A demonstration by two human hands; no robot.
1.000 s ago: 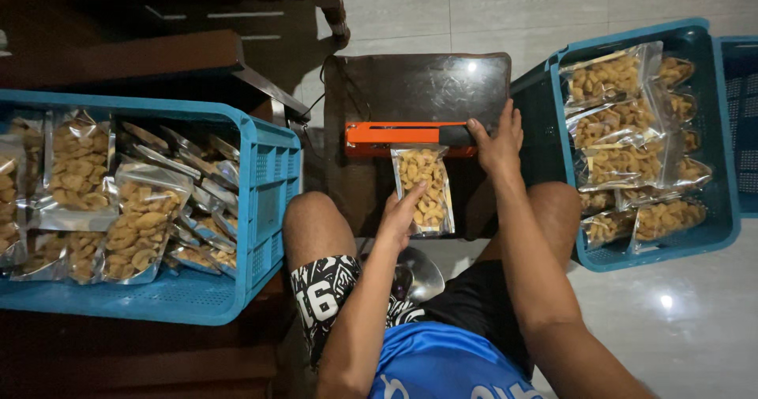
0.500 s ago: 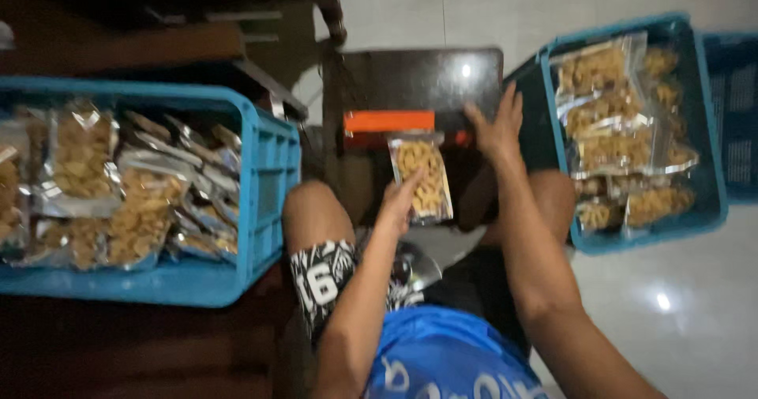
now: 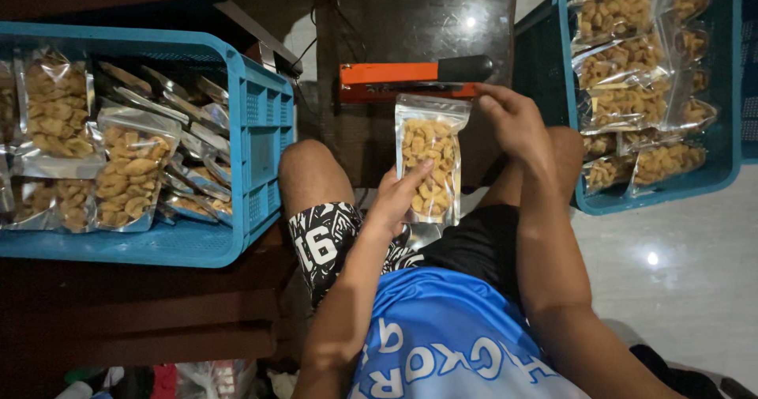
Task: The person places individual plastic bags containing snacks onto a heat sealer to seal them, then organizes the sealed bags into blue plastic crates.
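A clear pouch of yellow snack pieces (image 3: 430,159) is held upright over my lap. My left hand (image 3: 399,197) grips its lower left side. My right hand (image 3: 512,118) pinches the pouch's top right corner, just below the orange and black heat sealer (image 3: 395,79). The sealer stands on a dark low table (image 3: 418,28) in front of my knees, and the pouch's top edge is just clear of its bar.
A blue crate (image 3: 260,130) on my left holds several snack pouches (image 3: 130,166). Another blue crate (image 3: 655,182) on my right holds several more pouches (image 3: 624,51) laid in rows. Pale tiled floor (image 3: 679,265) lies at right; dark wooden furniture (image 3: 118,320) at left.
My right hand has come off the sealer's handle and now pinches the pouch's top corner. The pouch has been drawn back from the sealer bar toward me.
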